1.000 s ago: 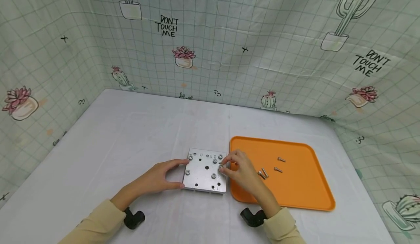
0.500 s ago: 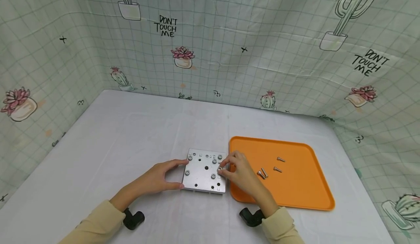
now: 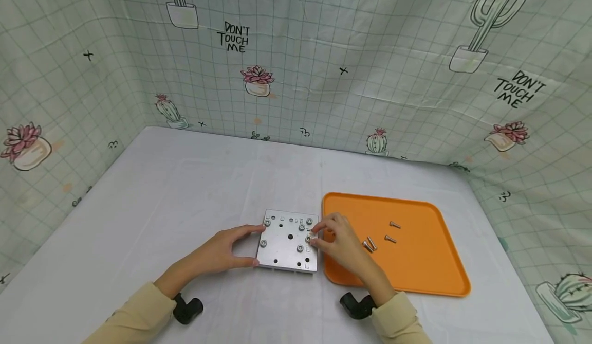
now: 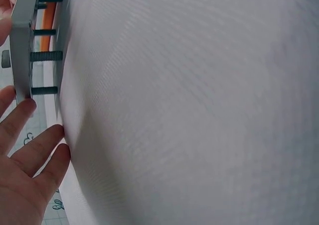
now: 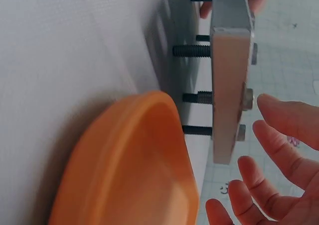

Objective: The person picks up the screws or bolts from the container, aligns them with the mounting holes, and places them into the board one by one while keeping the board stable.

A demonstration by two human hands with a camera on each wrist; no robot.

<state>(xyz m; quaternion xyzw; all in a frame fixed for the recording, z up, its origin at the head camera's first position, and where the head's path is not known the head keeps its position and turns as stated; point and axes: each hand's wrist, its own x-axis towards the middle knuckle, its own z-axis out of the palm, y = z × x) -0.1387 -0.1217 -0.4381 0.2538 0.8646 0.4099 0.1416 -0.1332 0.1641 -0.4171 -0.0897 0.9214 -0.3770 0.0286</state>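
Note:
A silver metal plate (image 3: 279, 249) with drilled holes sits in front of me, socket-head bolts standing in several of them. Threaded shanks (image 4: 46, 56) stick out beneath it in the left wrist view. My left hand (image 3: 226, 249) touches the plate's left side with thumb and index finger, both fairly straight and spread. At the right edge, the thumb and index finger of my right hand (image 3: 339, 238) stand on either side of a bolt (image 3: 308, 239). In the right wrist view a small gap shows between the thumb tip and that bolt's head (image 5: 248, 99).
An orange tray (image 3: 416, 267) lies right beside the plate, under my right forearm. Several loose bolts (image 3: 390, 239) lie in it. White cloth (image 3: 208, 179) covers the table, and a patterned curtain (image 3: 305, 92) hangs behind and at the sides.
Half a second ago the right thumb and index finger were closed on the bolt; now they are spread a little apart around it. The left hand and plate have stayed in place.

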